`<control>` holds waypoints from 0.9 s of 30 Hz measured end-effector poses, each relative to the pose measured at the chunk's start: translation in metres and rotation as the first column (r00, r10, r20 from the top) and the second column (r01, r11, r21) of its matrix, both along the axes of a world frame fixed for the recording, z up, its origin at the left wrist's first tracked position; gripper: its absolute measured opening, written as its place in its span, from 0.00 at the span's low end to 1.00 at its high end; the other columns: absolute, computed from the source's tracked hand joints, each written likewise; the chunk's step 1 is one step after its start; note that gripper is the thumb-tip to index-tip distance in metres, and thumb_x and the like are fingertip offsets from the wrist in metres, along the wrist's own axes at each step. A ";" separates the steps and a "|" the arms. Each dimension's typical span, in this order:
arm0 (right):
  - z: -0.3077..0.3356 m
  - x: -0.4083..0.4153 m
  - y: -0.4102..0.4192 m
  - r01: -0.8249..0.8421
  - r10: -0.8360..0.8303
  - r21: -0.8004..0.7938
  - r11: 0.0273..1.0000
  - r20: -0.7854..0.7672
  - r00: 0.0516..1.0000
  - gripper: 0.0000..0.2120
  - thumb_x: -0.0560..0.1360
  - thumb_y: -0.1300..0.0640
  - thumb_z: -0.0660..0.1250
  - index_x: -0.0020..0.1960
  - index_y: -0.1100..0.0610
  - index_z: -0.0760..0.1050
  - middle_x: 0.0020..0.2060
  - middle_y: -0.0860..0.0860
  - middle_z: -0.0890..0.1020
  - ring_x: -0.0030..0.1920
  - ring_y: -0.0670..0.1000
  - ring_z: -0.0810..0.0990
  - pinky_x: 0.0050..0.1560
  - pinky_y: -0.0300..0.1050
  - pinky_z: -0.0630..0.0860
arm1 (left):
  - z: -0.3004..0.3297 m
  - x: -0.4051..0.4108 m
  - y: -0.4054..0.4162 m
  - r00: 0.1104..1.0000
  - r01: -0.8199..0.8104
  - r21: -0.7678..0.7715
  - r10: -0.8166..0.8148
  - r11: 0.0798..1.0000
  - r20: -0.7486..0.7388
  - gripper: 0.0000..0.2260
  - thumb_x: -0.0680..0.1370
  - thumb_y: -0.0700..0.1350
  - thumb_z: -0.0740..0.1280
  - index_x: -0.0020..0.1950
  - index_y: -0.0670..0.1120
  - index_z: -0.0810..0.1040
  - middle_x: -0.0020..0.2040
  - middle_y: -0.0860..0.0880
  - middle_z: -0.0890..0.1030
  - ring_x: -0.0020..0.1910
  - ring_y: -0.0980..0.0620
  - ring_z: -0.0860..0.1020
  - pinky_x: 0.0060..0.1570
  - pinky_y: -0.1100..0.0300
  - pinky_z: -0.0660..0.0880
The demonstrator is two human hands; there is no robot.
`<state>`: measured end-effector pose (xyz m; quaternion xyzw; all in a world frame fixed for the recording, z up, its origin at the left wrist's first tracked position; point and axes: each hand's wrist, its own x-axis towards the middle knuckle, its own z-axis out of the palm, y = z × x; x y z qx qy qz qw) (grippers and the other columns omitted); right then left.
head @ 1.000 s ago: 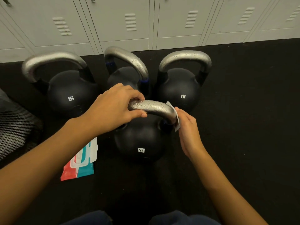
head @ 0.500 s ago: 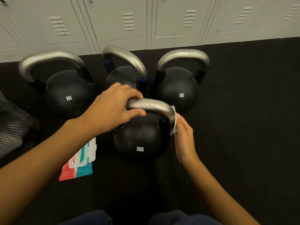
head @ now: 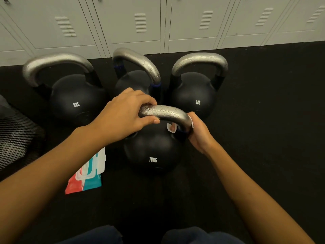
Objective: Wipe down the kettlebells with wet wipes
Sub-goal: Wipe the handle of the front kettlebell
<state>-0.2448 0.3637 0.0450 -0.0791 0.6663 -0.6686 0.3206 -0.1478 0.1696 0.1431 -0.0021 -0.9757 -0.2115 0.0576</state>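
Observation:
A black 12KG kettlebell (head: 152,152) stands nearest me on the dark floor, its silver handle (head: 165,112) beaded with water drops. My left hand (head: 125,114) grips the left end of that handle. My right hand (head: 197,131) wraps a white wet wipe (head: 170,128) around the handle's right end, where it bends down to the ball; only small bits of the wipe show between my fingers. Three more black kettlebells stand behind: an 8KG one at the left (head: 75,97), a middle one (head: 133,80) partly hidden by my left hand, and an 8KG one at the right (head: 193,95).
A red, teal and white wipes pack (head: 88,175) lies on the floor under my left forearm. A black mesh bag (head: 15,138) sits at the left edge. Grey lockers (head: 133,23) line the back. My knees (head: 193,235) show at the bottom.
My right hand has slid the wipe down the right bend of the handle and closed around it. My left hand has kept its grip on the handle's left end.

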 end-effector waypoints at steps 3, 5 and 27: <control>0.005 0.007 0.002 0.004 -0.007 -0.030 1.000 -0.086 0.996 0.17 0.80 0.53 0.56 0.43 0.53 0.83 0.40 0.51 0.83 0.48 0.49 0.79 0.58 0.46 0.71 | 0.000 0.000 0.001 1.000 0.002 -0.001 -0.002 1.000 0.005 0.23 0.70 0.60 0.68 0.62 0.53 0.76 0.55 0.54 0.78 0.54 0.56 0.70 0.55 0.53 0.71; 0.002 0.014 0.004 0.021 -0.035 -0.099 0.995 -0.139 0.990 0.17 0.81 0.53 0.55 0.51 0.55 0.83 0.45 0.52 0.84 0.52 0.51 0.80 0.59 0.45 0.72 | 0.000 0.001 0.001 1.000 0.003 -0.003 -0.003 1.000 0.004 0.23 0.70 0.59 0.68 0.63 0.53 0.76 0.56 0.54 0.78 0.54 0.56 0.70 0.55 0.53 0.71; -0.017 0.066 0.001 0.471 -0.403 -0.082 0.878 -0.658 0.636 0.22 0.74 0.62 0.73 0.66 0.57 0.73 0.60 0.50 0.78 0.62 0.48 0.77 0.62 0.49 0.76 | -0.005 0.002 -0.001 0.999 0.010 0.004 -0.010 1.000 -0.043 0.22 0.71 0.59 0.69 0.63 0.51 0.76 0.56 0.52 0.78 0.55 0.54 0.70 0.56 0.51 0.71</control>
